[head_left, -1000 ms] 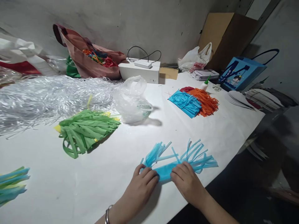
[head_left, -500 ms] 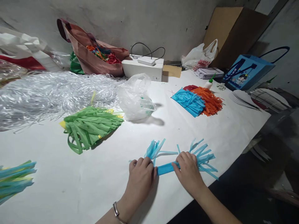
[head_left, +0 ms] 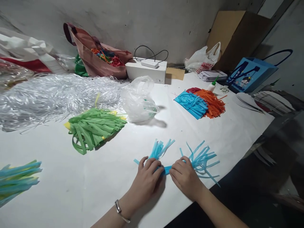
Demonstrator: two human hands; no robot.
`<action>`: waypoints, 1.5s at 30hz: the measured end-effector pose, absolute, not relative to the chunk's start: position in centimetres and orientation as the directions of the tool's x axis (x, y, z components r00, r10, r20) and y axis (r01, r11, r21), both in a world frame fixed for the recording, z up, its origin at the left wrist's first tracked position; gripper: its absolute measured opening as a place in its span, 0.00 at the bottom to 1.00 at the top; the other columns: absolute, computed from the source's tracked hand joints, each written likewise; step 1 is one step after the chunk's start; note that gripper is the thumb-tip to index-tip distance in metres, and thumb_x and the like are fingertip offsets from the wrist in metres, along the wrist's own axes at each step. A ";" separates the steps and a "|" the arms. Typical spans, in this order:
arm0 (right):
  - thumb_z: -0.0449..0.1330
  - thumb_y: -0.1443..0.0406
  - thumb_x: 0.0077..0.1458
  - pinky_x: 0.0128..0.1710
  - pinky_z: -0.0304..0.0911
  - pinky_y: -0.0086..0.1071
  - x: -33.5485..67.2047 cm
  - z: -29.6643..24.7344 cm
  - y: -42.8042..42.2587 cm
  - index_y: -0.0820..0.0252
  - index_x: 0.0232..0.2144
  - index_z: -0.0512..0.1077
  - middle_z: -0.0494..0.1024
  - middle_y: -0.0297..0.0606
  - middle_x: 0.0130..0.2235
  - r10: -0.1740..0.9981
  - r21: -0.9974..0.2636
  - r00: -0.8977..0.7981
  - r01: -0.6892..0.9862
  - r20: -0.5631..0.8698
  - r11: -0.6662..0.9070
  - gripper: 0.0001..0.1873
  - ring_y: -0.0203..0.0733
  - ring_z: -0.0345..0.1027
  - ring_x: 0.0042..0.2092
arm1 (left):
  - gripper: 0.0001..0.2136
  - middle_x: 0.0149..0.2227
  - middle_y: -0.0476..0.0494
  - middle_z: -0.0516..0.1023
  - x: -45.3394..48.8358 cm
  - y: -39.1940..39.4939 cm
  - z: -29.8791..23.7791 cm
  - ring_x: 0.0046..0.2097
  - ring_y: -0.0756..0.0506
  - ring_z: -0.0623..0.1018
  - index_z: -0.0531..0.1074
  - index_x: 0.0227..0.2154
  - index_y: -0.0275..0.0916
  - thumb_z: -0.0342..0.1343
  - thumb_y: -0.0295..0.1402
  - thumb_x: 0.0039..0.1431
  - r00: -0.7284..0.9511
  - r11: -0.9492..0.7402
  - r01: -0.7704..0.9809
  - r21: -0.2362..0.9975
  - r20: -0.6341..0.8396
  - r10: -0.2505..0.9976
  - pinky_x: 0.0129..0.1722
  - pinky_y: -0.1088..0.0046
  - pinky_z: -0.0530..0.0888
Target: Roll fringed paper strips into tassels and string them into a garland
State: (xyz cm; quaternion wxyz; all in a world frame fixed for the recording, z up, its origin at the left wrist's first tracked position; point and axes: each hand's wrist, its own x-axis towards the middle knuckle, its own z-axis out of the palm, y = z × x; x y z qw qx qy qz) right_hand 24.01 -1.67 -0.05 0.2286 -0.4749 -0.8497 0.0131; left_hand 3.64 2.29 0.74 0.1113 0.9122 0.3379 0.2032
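Observation:
Both hands work on one blue tissue paper fringe (head_left: 199, 162) near the front edge of the white-covered table (head_left: 102, 186). My left hand (head_left: 147, 176) has its fingers curled over the left part of the fringe, and thin blue strips fan out beyond the knuckles. My right hand (head_left: 184, 177) pinches the uncut band a short way to the right; loose strips spread out past it. Only a short piece of the band shows between the hands. The fingertips of both hands are partly hidden.
Green fringe (head_left: 97, 128) lies to the left, near a clear plastic bag (head_left: 140, 101) and silvery strands (head_left: 59, 95). Blue fringe (head_left: 191, 104) and orange fringe (head_left: 212, 103) sit further back by a glue bottle (head_left: 212, 85). Blue-yellow strips (head_left: 19, 180) lie at far left.
My right hand has slid left along the band, closer to my left hand, so less of the band shows between them. The loose strips have shifted. The view has moved slightly.

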 end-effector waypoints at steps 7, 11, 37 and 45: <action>0.55 0.68 0.62 0.51 0.53 0.44 23.3 -0.1 -2.5 0.59 0.35 0.68 0.72 0.36 0.34 0.832 -0.196 -0.445 0.830 0.331 0.522 0.02 0.43 0.64 0.38 | 0.09 0.37 0.47 0.77 2.9 1.8 0.4 0.46 0.42 0.72 0.73 0.40 0.43 0.50 0.26 0.64 0.729 -0.806 0.502 0.313 0.348 0.589 0.57 0.54 0.57; 0.49 0.74 0.63 0.53 0.53 0.43 23.7 -0.4 -3.1 0.59 0.31 0.68 0.72 0.36 0.32 0.819 -0.159 -0.462 0.830 0.339 0.534 0.12 0.40 0.64 0.37 | 0.13 0.37 0.49 0.78 2.0 1.2 0.6 0.45 0.42 0.73 0.74 0.43 0.46 0.49 0.23 0.64 0.733 -0.794 0.516 0.321 0.314 0.603 0.55 0.55 0.57; 0.56 0.66 0.61 0.49 0.53 0.44 24.5 0.1 -3.0 0.57 0.28 0.64 0.70 0.36 0.33 0.966 -0.382 -0.077 0.908 0.248 0.171 0.08 0.44 0.64 0.39 | 0.08 0.37 0.43 0.73 2.9 -0.3 1.9 0.38 0.41 0.70 0.70 0.29 0.40 0.49 0.29 0.63 0.478 -0.463 0.790 0.401 0.069 0.876 0.42 0.55 0.62; 0.51 0.73 0.63 0.60 0.44 0.50 24.4 0.1 -3.9 0.55 0.37 0.71 0.74 0.36 0.37 0.876 -0.390 -0.239 0.824 0.418 0.411 0.11 0.43 0.66 0.45 | 0.15 0.38 0.45 0.76 3.3 -0.8 1.2 0.41 0.41 0.72 0.72 0.38 0.43 0.48 0.17 0.56 0.622 -0.663 0.658 0.358 0.239 0.746 0.49 0.53 0.59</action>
